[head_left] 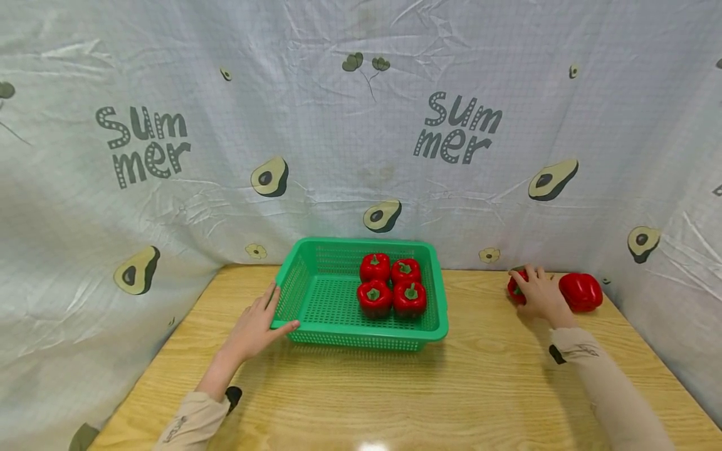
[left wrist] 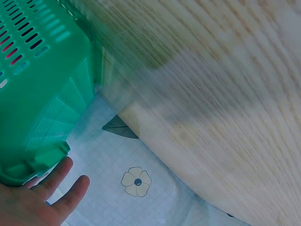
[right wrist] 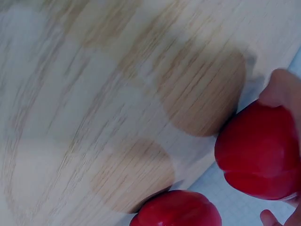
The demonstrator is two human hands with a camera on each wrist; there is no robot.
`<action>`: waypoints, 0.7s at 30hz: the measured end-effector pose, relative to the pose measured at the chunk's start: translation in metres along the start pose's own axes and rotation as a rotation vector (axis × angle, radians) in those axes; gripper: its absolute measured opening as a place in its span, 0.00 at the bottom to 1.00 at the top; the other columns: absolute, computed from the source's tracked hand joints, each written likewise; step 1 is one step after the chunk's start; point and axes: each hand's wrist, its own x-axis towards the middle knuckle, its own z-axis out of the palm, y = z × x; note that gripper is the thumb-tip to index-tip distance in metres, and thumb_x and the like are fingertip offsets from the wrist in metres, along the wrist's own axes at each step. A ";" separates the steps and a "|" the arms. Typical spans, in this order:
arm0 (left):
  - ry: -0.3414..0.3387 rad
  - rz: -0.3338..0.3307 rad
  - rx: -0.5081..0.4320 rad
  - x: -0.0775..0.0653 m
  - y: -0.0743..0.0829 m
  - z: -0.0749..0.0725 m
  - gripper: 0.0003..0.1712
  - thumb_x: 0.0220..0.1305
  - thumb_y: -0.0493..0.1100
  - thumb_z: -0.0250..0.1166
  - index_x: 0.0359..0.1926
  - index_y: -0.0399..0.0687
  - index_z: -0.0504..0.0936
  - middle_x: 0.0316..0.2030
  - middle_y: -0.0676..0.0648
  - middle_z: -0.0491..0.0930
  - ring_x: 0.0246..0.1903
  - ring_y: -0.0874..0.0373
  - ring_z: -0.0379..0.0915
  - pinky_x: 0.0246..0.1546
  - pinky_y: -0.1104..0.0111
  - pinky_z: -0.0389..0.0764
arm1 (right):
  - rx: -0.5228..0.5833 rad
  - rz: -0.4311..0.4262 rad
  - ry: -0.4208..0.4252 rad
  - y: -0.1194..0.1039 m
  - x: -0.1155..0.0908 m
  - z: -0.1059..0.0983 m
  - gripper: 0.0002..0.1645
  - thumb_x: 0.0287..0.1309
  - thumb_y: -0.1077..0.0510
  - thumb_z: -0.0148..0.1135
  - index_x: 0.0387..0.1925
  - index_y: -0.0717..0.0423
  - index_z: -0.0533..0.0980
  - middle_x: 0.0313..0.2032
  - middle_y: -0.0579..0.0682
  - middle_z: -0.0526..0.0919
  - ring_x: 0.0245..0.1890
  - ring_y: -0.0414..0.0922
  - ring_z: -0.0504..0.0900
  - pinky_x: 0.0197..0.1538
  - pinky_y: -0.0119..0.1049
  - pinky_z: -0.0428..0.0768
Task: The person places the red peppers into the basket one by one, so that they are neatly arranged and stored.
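A green plastic basket stands on the table, with several red bell peppers grouped stem-up in its right half. At the basket's near left corner rests my left hand, its fingers extended along the left rim and its thumb on the front rim. Off to the right, my right hand grips a red bell pepper between thumb and fingers; part of the pepper is hidden by the hand. Just right of that hand another red bell pepper lies on its side on the table.
The wooden table runs back to a white cloth printed with avocados and lettering, which hangs behind it and along both sides. Bare wood lies between the basket and the right hand.
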 end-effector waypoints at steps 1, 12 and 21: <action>-0.002 0.000 0.000 0.000 0.000 0.000 0.52 0.57 0.65 0.53 0.67 0.32 0.45 0.68 0.35 0.42 0.63 0.34 0.49 0.55 0.42 0.59 | 0.009 0.010 -0.008 0.000 0.000 -0.001 0.44 0.33 0.52 0.68 0.56 0.62 0.64 0.49 0.70 0.64 0.48 0.68 0.63 0.41 0.71 0.62; -0.002 0.005 0.007 0.001 -0.001 -0.001 0.52 0.57 0.65 0.53 0.67 0.32 0.45 0.68 0.35 0.43 0.63 0.33 0.49 0.56 0.43 0.59 | 0.077 0.015 0.015 -0.009 0.000 -0.004 0.41 0.43 0.43 0.61 0.58 0.58 0.64 0.48 0.66 0.67 0.44 0.65 0.69 0.39 0.65 0.66; -0.007 -0.001 0.007 0.001 0.001 -0.002 0.52 0.57 0.66 0.52 0.67 0.33 0.45 0.68 0.35 0.43 0.63 0.34 0.49 0.56 0.42 0.59 | 0.039 -0.077 0.095 -0.025 0.000 -0.014 0.40 0.42 0.38 0.63 0.55 0.55 0.68 0.45 0.63 0.73 0.41 0.61 0.72 0.39 0.59 0.67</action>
